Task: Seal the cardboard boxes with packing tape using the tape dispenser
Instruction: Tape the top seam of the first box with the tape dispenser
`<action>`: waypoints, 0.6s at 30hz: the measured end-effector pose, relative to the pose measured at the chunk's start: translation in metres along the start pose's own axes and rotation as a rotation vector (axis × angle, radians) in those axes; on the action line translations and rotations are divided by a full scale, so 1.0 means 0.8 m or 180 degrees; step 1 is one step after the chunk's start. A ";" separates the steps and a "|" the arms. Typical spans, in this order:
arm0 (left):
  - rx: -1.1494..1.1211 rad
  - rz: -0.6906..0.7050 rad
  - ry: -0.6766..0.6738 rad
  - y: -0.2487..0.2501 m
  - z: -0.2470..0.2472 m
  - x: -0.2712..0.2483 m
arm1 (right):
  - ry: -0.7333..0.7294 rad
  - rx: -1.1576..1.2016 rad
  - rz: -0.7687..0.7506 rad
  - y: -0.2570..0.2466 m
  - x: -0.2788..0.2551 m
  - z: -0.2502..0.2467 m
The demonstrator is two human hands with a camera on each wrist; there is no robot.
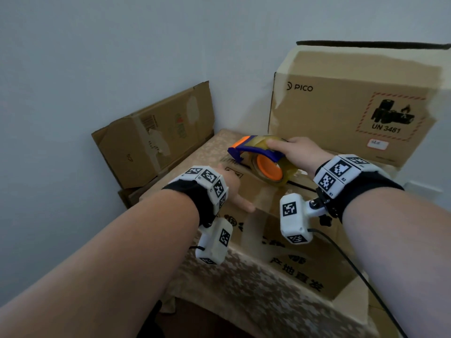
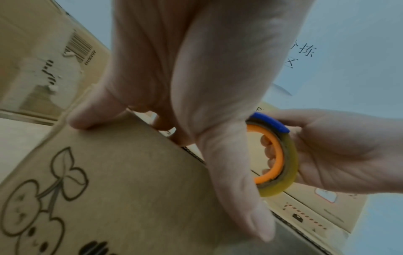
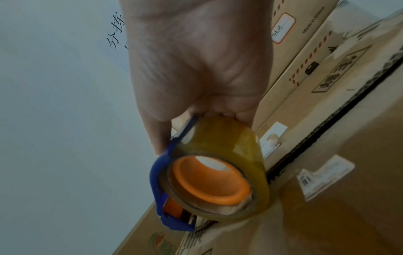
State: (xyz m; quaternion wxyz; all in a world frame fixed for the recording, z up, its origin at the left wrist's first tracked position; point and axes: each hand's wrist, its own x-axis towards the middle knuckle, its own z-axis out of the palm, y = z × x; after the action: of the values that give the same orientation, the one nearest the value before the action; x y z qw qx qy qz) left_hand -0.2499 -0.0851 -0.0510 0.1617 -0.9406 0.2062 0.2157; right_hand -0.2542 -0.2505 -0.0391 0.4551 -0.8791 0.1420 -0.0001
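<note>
Right hand grips tape dispenser; left hand, fingers spread, presses box flap. Advice: keep flaps flush, pull straight along seam.

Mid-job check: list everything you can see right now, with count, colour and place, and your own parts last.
tape dispenser: one, blue frame with orange core, clear yellowish tape roll; held over the far end of the near box's top.
near box: one, brown with black print and a cherry drawing; on the cloth, under both hands.
PICO box: one, brown with a battery warning label; back right, upright.
worn box: one, brown with torn labels; back left, leaning at the wall.
cloth: one, beige patterned; covers the surface under the near box.
left hand: fingers pressing on the near box's top.
right hand: grips the tape dispenser.
wrist cameras: two, white with black markers; one on each wrist.
</note>
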 end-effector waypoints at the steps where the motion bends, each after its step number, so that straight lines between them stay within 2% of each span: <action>1: -0.0010 -0.0052 0.0000 0.002 0.000 0.000 | -0.0002 0.0004 -0.0033 0.003 -0.002 -0.005; 6: 0.0000 -0.0164 0.0032 0.004 0.003 0.009 | 0.0283 0.0022 0.0057 0.037 -0.021 -0.056; 14: -0.0042 -0.0200 0.0075 0.003 0.002 0.019 | 0.0237 -0.0407 0.0112 0.075 -0.070 -0.127; 18: 0.0088 -0.0197 0.0083 0.004 -0.002 0.017 | 0.0234 -0.0435 0.0304 0.088 -0.078 -0.137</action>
State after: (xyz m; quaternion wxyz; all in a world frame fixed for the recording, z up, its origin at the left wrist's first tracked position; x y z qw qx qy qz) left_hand -0.2400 -0.0927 -0.0570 0.1786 -0.9470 0.1820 0.1954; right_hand -0.3455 -0.3609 -0.0231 0.3880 -0.8996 0.2001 -0.0010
